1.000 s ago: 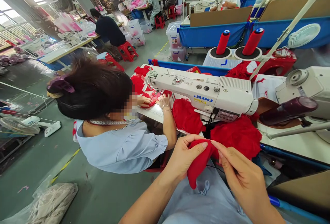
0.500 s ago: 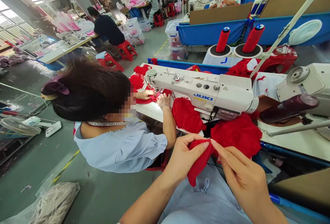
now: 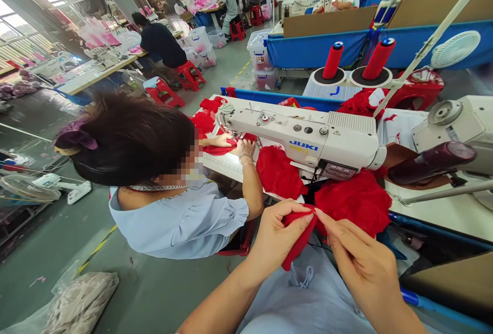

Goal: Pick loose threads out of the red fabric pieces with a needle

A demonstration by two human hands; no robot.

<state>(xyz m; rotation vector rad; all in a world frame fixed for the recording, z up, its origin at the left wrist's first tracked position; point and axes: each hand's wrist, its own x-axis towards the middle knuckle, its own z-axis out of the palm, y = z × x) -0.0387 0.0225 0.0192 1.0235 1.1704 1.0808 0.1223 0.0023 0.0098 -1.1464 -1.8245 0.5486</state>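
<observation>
A small piece of red fabric (image 3: 298,247) hangs from my left hand (image 3: 273,236), its top edge pinched between thumb and fingers. My right hand (image 3: 364,259) is closed too, its fingertips meeting the same edge right beside the left thumb. What exactly lies between the right fingertips is mostly hidden. Both hands are above my lap, in front of a heap of red fabric (image 3: 352,200). Another red heap (image 3: 279,172) lies on the sewing table, beside a white sewing machine (image 3: 323,139).
A co-worker in a light blue top (image 3: 181,221) sits close on the left, both hands on red fabric under the machine needle. Two red thread cones (image 3: 379,59) stand behind the machine. A slanted pole (image 3: 431,41) and a second machine (image 3: 454,123) are at the right.
The hanging part of the fabric has shifted slightly and its lower tip sits a little higher. My hands have hardly moved. The co-worker's head has moved slightly left.
</observation>
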